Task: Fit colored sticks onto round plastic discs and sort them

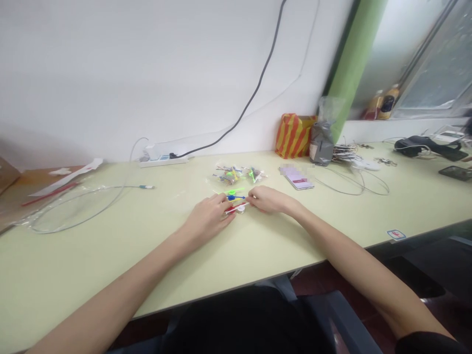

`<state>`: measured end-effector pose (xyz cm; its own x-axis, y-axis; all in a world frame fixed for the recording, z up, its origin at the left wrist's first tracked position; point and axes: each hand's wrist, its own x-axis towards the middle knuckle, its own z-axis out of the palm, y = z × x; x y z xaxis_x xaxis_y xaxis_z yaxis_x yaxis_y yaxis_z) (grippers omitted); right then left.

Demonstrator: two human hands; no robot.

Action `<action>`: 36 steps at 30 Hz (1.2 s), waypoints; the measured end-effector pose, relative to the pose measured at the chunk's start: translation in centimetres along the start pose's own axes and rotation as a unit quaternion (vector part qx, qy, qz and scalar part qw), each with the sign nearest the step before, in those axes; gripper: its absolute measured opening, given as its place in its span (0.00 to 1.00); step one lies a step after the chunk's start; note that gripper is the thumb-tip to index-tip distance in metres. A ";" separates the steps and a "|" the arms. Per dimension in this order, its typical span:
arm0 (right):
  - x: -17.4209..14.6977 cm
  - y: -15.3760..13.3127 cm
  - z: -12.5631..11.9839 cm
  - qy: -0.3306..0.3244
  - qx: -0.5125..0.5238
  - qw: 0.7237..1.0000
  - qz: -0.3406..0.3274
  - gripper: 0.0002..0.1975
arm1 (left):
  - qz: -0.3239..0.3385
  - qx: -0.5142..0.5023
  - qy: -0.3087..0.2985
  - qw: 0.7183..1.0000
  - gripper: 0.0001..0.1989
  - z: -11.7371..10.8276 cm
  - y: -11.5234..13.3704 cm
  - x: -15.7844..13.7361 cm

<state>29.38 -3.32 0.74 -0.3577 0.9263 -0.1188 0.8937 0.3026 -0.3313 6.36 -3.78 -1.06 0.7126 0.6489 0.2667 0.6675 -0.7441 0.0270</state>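
Observation:
Small coloured plastic pieces with thin arms and round hubs lie between my hands: a green one (231, 192), a blue one (231, 197) and a white one (241, 208), with bits of yellow and red among them. The fingers of my left hand (209, 216) are closed over the left ends of these pieces. From the other side, my right hand (267, 199) is pinched at their right ends. What exactly its fingertips hold is hidden. Just behind lie two clear bags of similar pieces, one larger bag (232, 174) and one smaller bag (255, 174).
A phone (298, 178) lies to the right, before a striped bag (295, 136) and a grey pouch (322, 145). A power strip (162, 160) sits by the wall. At left, a looped cable (84, 229) crosses the table. More cables (346, 153) and a headset (424, 146) are farther right.

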 end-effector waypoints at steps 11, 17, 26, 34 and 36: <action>-0.2 0.3 -0.3 -0.017 0.048 0.999 0.003 0.19 | -0.005 0.000 -0.007 1.000 0.14 0.4 -0.3 0.1; -0.5 1.7 -2.1 0.123 0.038 0.991 -0.024 0.11 | -0.009 0.001 -0.001 1.000 0.11 0.5 -0.3 0.1; -1.5 5.7 -4.6 -0.009 -0.028 0.997 0.078 0.13 | 0.102 -0.034 0.042 0.993 0.11 0.4 0.5 0.0; -1.9 7.3 -4.8 -0.176 0.083 0.980 0.049 0.18 | 0.182 -0.079 -0.011 0.980 0.11 0.2 1.2 -0.5; -1.6 6.6 -4.2 -0.220 0.110 0.969 0.013 0.20 | 0.178 -0.076 -0.003 0.981 0.12 0.3 1.0 -0.5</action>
<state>37.02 -1.90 2.66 -0.4600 0.7323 -0.5022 0.8420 0.1801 -0.5086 6.78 -4.78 -1.46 0.8961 0.3448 0.2794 0.3371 -0.9383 0.0767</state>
